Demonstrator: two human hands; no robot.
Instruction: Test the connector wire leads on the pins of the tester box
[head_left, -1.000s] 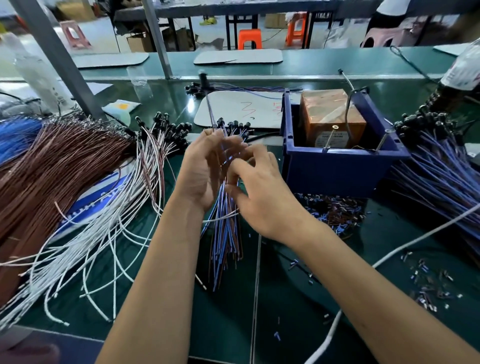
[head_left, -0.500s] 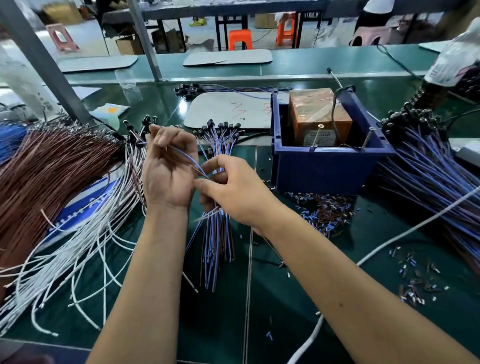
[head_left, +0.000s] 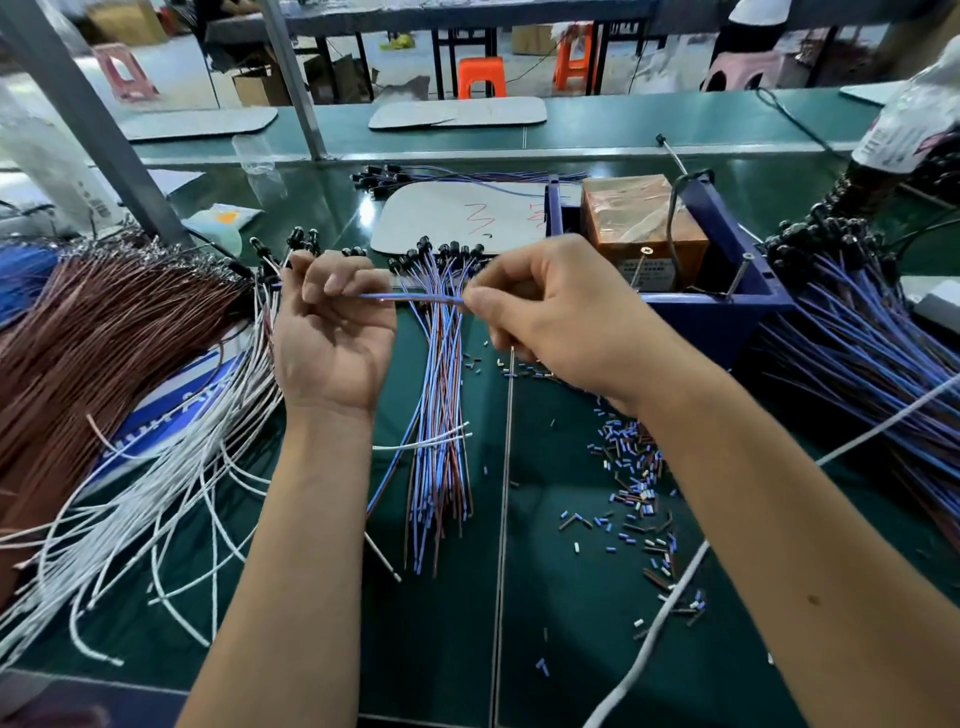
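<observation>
Left hand: the left hand is raised palm-up, fingers curled over one end of a blue wire lead, gripping it.
Right hand: the right hand pinches the other end of the same lead between thumb and forefinger; the lead runs level and taut between the two hands.
Under the hands: a bundle of blue and brown leads with black connector heads lies on the green bench, heads pointing away from the person.
Tester box: a blue bin just right of the right hand holds a brown taped box; two screws stand up at the bin's near edge.
Left side: white wires and a brown wire heap fan across the bench.
Right side: a second pile of blue leads; cut insulation scraps are scattered near the right forearm.
</observation>
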